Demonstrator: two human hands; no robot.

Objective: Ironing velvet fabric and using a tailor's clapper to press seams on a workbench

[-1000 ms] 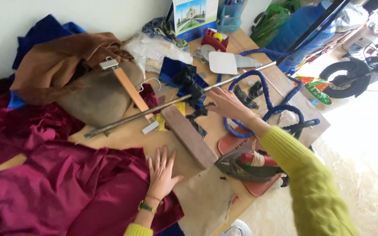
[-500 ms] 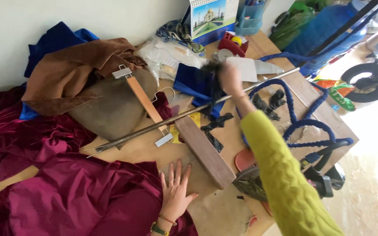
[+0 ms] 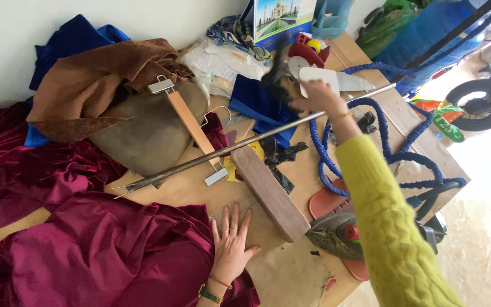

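My left hand (image 3: 231, 245) lies flat with fingers spread on brown paper at the table's near edge, beside the maroon velvet cloth (image 3: 86, 256) and just below a wooden block (image 3: 271, 193). My right hand (image 3: 318, 98), in a yellow knitted sleeve, reaches to the far side of the table. It grips a dark object (image 3: 279, 77) that is too blurred to identify, next to a white card shape (image 3: 320, 77) and above a folded blue cloth (image 3: 257, 102).
A long metal rod (image 3: 257, 139) lies diagonally across a wooden clip hanger (image 3: 191, 122). Brown cloth (image 3: 98, 79) is heaped at the back left. A coiled blue rope (image 3: 382, 149) and an iron (image 3: 342, 236) sit on the right. A calendar (image 3: 282, 17) leans at the back.
My right hand has lifted the dark object from the middle of the table and carried it toward the far side. My left hand has stayed flat in place.
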